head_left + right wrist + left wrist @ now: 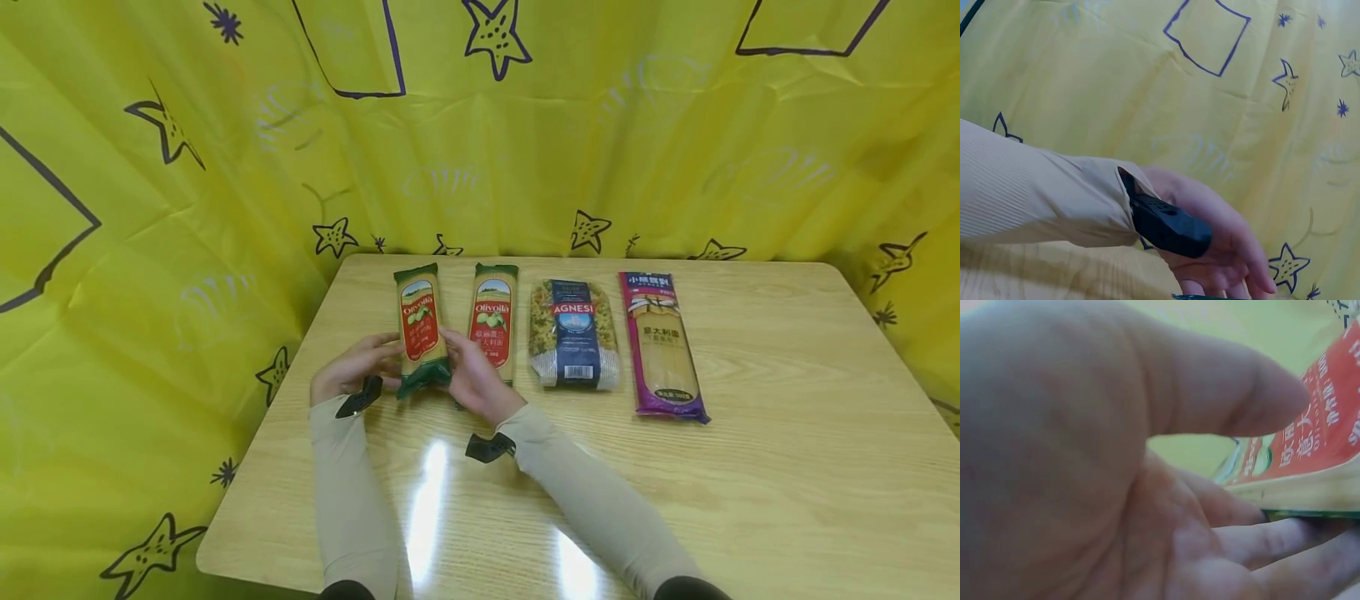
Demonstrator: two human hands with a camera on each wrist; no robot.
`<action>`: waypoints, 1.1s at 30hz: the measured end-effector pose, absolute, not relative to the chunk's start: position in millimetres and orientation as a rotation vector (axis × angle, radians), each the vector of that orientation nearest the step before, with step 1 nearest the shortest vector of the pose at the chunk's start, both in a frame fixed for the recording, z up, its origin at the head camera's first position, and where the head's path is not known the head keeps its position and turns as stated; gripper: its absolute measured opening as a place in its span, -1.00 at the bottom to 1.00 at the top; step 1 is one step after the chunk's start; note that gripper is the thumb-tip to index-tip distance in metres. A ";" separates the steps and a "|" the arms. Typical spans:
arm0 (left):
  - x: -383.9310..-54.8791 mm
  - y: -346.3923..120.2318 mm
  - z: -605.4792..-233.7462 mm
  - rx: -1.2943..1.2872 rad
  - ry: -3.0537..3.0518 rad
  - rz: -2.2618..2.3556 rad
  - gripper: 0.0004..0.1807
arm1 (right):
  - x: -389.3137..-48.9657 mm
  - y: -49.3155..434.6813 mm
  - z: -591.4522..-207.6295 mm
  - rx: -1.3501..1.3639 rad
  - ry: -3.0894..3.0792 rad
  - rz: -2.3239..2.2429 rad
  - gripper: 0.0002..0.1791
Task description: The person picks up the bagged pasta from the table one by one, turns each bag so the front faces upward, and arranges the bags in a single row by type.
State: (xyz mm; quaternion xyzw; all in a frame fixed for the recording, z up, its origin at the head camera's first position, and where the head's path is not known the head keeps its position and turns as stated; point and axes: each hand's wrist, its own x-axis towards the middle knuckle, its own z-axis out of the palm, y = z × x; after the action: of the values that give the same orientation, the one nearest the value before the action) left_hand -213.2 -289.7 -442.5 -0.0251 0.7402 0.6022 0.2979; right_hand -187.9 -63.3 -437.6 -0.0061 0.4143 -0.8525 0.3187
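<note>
A green-and-red Olivoilà spaghetti packet [420, 321] is held between both hands at the left of the table, its lower end tilted toward the person. My left hand [362, 364] grips its left side; in the left wrist view the thumb [1235, 390] lies by the red label and the fingers reach beneath the packet. On the opposite edge, my right hand [478, 379] holds the packet, partly covering a second Olivoilà packet [492, 304] behind it. The right wrist view looks across at the left hand [1210, 219], with a strip of green wrapper at the bottom.
Right of the second packet lie an Agnesi pasta bag [573, 333] with a blue band and a purple-edged spaghetti packet [663, 346]. All rest on a light wooden table [787, 433]. A yellow patterned curtain [562, 150] hangs along the back and sides.
</note>
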 end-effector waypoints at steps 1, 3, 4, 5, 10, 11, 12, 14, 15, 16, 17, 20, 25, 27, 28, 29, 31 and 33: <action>-213.4 -288.4 -441.1 -0.070 1.964 1.609 -0.23 | -186.9 -63.8 -436.4 -0.019 1.096 -2.246 -0.21; -214.3 -286.1 -437.8 -0.063 1.981 1.620 -0.22 | -185.7 -65.0 -434.7 -0.027 1.101 -2.258 -0.15; -214.9 -284.9 -436.4 -0.073 1.987 1.627 -0.23 | -184.9 -65.4 -433.6 -0.029 1.104 -2.263 -0.11; -215.6 -283.7 -435.0 -0.080 1.993 1.632 -0.23 | -184.5 -65.9 -433.4 -0.032 1.100 -2.271 -0.11; -218.7 -280.3 -430.0 -0.097 2.010 1.647 -0.21 | -181.8 -68.6 -436.6 -0.044 1.051 -2.282 -0.12; -219.1 -279.8 -429.2 -0.099 2.010 1.655 -0.21 | -181.4 -69.5 -437.9 -0.044 1.049 -2.274 -0.11; -219.4 -279.4 -428.7 -0.104 2.007 1.666 -0.20 | -180.9 -70.4 -439.2 -0.042 1.054 -2.264 -0.08; -219.9 -278.1 -427.4 -0.118 2.002 1.685 -0.20 | -180.3 -72.5 -442.2 -0.030 1.072 -2.245 -0.04; -220.0 -277.7 -426.6 -0.124 1.996 1.697 -0.19 | -180.3 -73.5 -443.6 -0.023 1.083 -2.234 -0.01; -220.1 -277.3 -425.7 -0.122 1.999 1.698 -0.19 | -180.2 -74.4 -445.1 -0.016 1.098 -2.223 0.01; -220.1 -277.1 -424.6 -0.121 2.009 1.691 -0.19 | -180.3 -75.3 -446.5 -0.014 1.106 -2.217 0.01; -220.3 -276.5 -422.6 -0.138 2.040 1.667 -0.19 | -180.9 -77.3 -450.0 -0.030 1.124 -2.198 0.02; -221.1 -276.6 -422.7 -0.195 2.081 1.646 -0.21 | -181.0 -78.7 -452.9 -0.057 1.123 -2.181 0.03; -221.1 -276.6 -423.1 -0.191 2.093 1.639 -0.21 | -180.2 -79.2 -453.3 -0.057 1.129 -2.177 0.03; -221.0 -276.7 -423.3 -0.188 2.098 1.635 -0.21 | -179.6 -79.6 -453.5 -0.062 1.137 -2.175 0.02; -221.0 -276.7 -424.0 -0.185 2.100 1.634 -0.21 | -179.3 -80.2 -453.8 -0.071 1.143 -2.174 0.01; -220.6 -277.1 -425.2 -0.179 2.106 1.630 -0.21 | -178.4 -81.3 -454.2 -0.086 1.156 -2.171 -0.01; -220.1 -277.5 -426.1 -0.175 2.118 1.624 -0.21 | -177.5 -82.4 -454.4 -0.106 1.169 -2.168 -0.04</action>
State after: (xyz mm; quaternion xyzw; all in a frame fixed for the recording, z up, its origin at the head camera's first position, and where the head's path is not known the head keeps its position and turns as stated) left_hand -220.1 -277.5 -426.1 -0.0637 0.7704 0.5907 0.2311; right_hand -177.5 -82.4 -454.4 -0.0406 0.4472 -0.8297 0.3316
